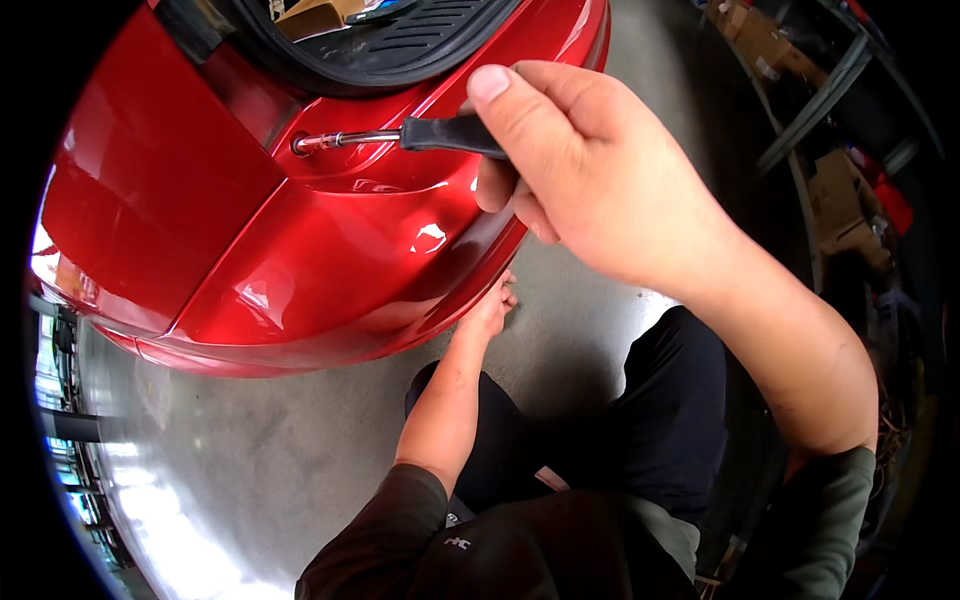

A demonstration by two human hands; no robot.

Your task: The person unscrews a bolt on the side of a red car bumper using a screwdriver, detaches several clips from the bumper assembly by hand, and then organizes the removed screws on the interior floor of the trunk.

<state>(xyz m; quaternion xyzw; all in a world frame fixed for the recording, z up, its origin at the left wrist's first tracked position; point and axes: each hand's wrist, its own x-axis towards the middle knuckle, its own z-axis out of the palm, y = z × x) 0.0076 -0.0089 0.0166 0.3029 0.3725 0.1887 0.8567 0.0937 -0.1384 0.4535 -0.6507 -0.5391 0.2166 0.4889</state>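
Note:
My right hand (590,150) is closed around the black handle of a nut driver (445,135), thumb on top. The driver's metal shaft points left, and its socket end sits in a round recess (300,144) at the upper corner of a red car bumper (340,260). Lower down, my left hand (488,308) is beside the bumper's bottom edge, with the fingers curled. The bumper edge partly covers that hand, and whatever its fingers may hold is hidden.
Above the bumper lies the open cargo area with a black ribbed sill (420,45) and a cardboard box (318,18). A metal rack (815,105) with cardboard boxes stands along the right. Grey floor (270,440) lies below the car, and my knees are under my arms.

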